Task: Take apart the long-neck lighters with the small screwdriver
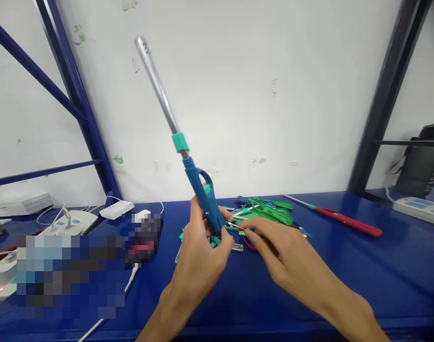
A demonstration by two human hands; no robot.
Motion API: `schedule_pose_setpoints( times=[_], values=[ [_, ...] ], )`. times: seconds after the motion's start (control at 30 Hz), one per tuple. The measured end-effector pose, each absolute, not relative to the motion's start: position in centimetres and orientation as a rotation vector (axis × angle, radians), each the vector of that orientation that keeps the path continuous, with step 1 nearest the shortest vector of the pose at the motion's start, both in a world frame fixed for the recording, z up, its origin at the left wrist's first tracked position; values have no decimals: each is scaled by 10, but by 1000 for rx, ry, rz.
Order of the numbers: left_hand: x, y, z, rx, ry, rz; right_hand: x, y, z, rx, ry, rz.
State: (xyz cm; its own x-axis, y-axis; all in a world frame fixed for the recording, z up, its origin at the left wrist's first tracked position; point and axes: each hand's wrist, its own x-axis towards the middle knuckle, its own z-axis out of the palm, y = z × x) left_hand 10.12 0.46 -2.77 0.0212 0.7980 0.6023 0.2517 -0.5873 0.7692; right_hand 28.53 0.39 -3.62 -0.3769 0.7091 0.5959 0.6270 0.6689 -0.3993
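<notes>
My left hand (202,251) is wrapped round the blue handle of a long-nosed lighter (207,199), tilted with its metal tube up and to the left. A green collar (180,142) sits on the tube, a short way above the handle. My right hand (284,256) pinches a thin metal-tipped piece (236,225), whose tip is near the lower end of the lighter handle; its exact kind is hard to make out. Behind my hands lies a pile of green and blue plastic lighter parts (270,209), partly hidden by my fingers.
A red long-nosed lighter (345,221) lies right on the blue table (391,280). White power strips (421,211) stand at the right edge and at left (74,219). A white cable (131,278) and blurred-out objects (141,242) lie at left. A wall (238,95) rises behind.
</notes>
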Motion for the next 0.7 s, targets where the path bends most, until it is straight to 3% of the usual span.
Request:
schedule_pose_setpoints(
  times=[0.2, 0.4, 0.7],
  values=[
    [108, 6, -33, 1736, 962, 1476, 278, 4, -35, -1141, -1776, 265],
    [117, 2, -46, 1760, 1050, 1393, 264, 9, -44, -1094, -1935, 439],
    [109, -2, -44, 1829, 1014, 1270, 261, 13, -51, -1147, -1988, 375]
  ],
)
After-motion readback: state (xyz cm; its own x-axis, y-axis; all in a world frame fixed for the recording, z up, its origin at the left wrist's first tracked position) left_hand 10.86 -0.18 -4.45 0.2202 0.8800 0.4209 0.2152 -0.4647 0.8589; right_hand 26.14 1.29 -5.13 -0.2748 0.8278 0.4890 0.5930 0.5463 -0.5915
